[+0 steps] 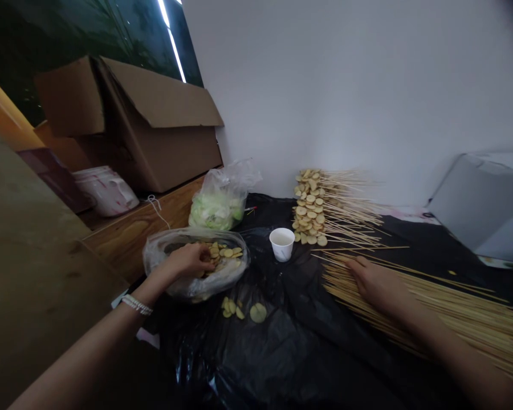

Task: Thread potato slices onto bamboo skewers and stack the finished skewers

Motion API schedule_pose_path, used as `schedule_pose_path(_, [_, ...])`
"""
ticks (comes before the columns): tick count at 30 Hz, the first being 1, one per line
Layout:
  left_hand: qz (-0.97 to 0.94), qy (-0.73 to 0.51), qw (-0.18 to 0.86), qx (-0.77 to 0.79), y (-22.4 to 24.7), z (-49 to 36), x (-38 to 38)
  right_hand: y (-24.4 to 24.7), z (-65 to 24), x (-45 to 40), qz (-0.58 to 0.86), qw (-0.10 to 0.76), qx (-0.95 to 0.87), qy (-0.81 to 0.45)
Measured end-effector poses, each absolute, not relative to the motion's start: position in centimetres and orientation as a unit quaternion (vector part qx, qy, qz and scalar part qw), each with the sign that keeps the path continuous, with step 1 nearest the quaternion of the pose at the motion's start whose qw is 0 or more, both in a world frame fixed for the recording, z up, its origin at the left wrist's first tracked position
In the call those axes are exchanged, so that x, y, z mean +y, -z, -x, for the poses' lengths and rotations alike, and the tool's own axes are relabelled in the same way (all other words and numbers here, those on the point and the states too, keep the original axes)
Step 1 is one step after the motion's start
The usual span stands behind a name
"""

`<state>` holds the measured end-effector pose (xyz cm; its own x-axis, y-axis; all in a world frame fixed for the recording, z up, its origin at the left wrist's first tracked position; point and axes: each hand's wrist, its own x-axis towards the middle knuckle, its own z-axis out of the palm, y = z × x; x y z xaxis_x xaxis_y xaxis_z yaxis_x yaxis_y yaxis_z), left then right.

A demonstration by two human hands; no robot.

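My left hand [191, 259], with a beaded bracelet at the wrist, reaches into a clear plastic bag [154, 256]. Its fingers are curled down among round, pale potato slices [228, 253]; the fingertips are partly hidden. To the right, my right hand [374, 285] lies over a wide pile of thin bamboo skewers [448, 307], thumb and fingers closed at the upper edge of the pile. Several loose potato slices [259, 312] lie in front of the bag. Beyond the pile, skewers threaded with potato slices [311, 208] are stacked, slices facing left.
A white paper cup [282, 245] stands on the black plastic sheet [282, 359] between the hands. A bag of pale green vegetable pieces [216, 208] sits behind the slices. A cardboard box [171, 148] and white tub [106, 191] stand at left; a pale boxy object [487, 210] stands at right.
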<state>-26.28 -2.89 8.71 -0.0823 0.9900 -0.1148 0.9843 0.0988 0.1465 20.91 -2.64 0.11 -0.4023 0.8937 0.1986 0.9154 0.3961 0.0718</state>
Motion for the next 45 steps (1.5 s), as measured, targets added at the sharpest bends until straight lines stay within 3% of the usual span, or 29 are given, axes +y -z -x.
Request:
schedule_pose_path(5, [-0.683, 0.026, 0.078, 0.726, -8.7, 26.6, -2.7, -0.2, -20.8, -2.7, 0.549, 0.059, -0.831, 0.071])
schedule_pose_path(11, [-0.683, -0.099, 0.072, 0.720, -8.4, 26.6, -3.5, -0.4, -20.8, -2.7, 0.546, 0.063, -0.833, 0.061])
schedule_pose_path(16, [-0.676, -0.135, 0.063, 0.722, -10.2, 25.8, -4.1, -0.2, -20.9, -2.7, 0.543, 0.069, -0.834, 0.065])
schedule_pose_path(19, [-0.678, -0.224, 0.176, 0.678, -12.0, 23.7, -4.8, -0.3, -20.9, -2.7, 0.540, 0.064, -0.836, 0.073])
schedule_pose_path(25, [-0.456, -0.388, 0.667, 0.443, -10.4, 14.9, -4.8, -0.5, -20.6, -2.7, 0.546, 0.054, -0.832, 0.080])
schedule_pose_path(28, [-0.294, -0.395, 0.810, 0.319, -8.4, 9.5, -3.2, -0.5, -20.5, -2.7, 0.548, 0.055, -0.830, 0.086])
schedule_pose_path(37, [-0.102, -0.387, 0.880, 0.257, -4.8, 1.3, -0.6, -1.4, -20.7, -2.8, 0.583, 0.099, -0.803, 0.075])
schedule_pose_path(45, [-0.115, -0.382, 0.891, 0.219, -2.5, 1.1, -1.4, -1.9, -19.9, -3.6, 0.554, 0.242, -0.789, 0.111])
